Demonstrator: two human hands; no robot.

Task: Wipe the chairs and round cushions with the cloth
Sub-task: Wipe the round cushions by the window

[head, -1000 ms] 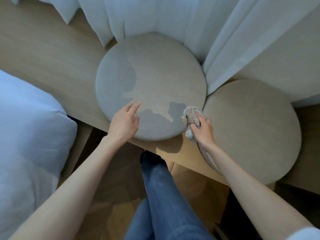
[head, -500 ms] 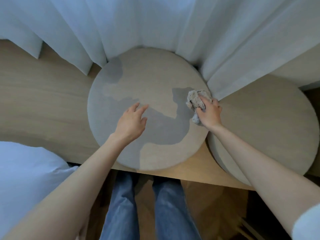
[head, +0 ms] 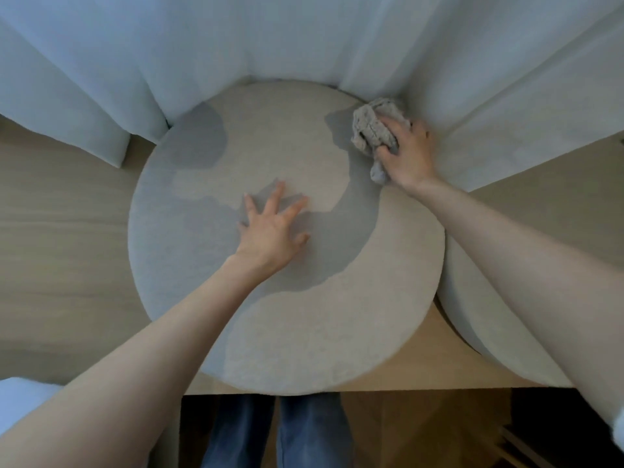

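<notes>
A large round beige cushion (head: 304, 332) lies on a wooden bench (head: 60, 251) in the middle of the view. My left hand (head: 273, 231) rests flat on its centre with the fingers spread. My right hand (head: 405, 150) grips a crumpled grey cloth (head: 371, 126) at the cushion's far right edge, close against the curtain. A second round cushion (head: 479, 332) lies to the right, touching the first and partly hidden by my right forearm.
White curtains (head: 270, 38) hang along the back and drape over the far rims of both cushions. A pale pillow corner (head: 20, 393) shows at lower left. My legs in blue jeans (head: 277, 434) stand below the bench's front edge.
My right hand has carried the cloth along the cushion's right rim from the near side to the far side. My left hand slid toward the centre. The camera has come closer.
</notes>
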